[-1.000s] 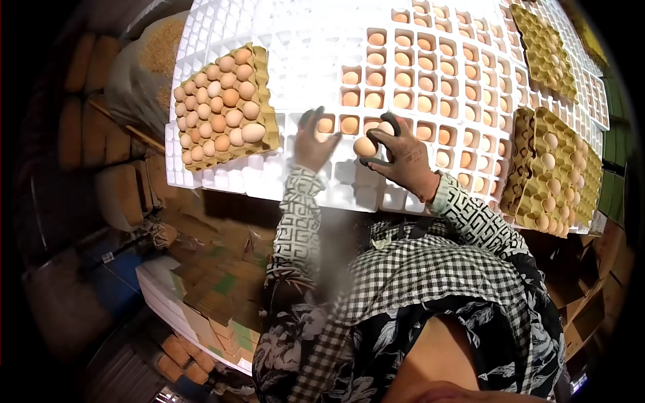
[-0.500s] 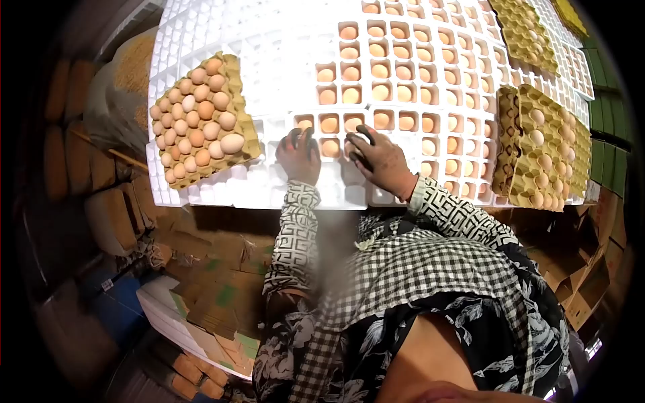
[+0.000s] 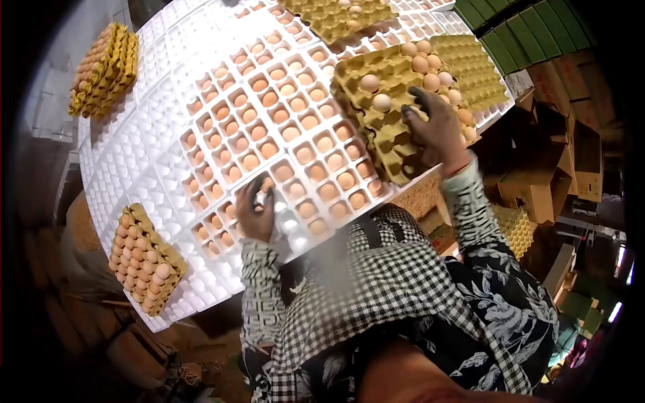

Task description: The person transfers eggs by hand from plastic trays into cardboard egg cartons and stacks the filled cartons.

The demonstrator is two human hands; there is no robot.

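Observation:
My left hand point(image 3: 256, 213) is over the white foam egg tray point(image 3: 290, 224), its dark-tipped fingers closed around an egg point(image 3: 267, 184). Eggs fill many square cells around it, and several cells beside the hand hold none. My right hand point(image 3: 438, 127) reaches over the stacked yellow pulp egg tray point(image 3: 396, 138) on the right, thumb and fingers apart, with nothing visible between them. Just beyond its fingertips lies an egg point(image 3: 432, 82), among several others along the tray's right side.
A full pulp tray of eggs point(image 3: 140, 258) rests at the table's left corner. Stacked egg trays point(image 3: 104, 70) stand at the far left. Another pulp tray point(image 3: 339, 17) lies at the back. Cardboard boxes point(image 3: 537, 181) are below on the right, green boxes point(image 3: 531, 40) behind.
The view has swung right. My right hand has moved from the foam tray to the pulp tray on the right. My left hand stays over the foam cells, now around an egg.

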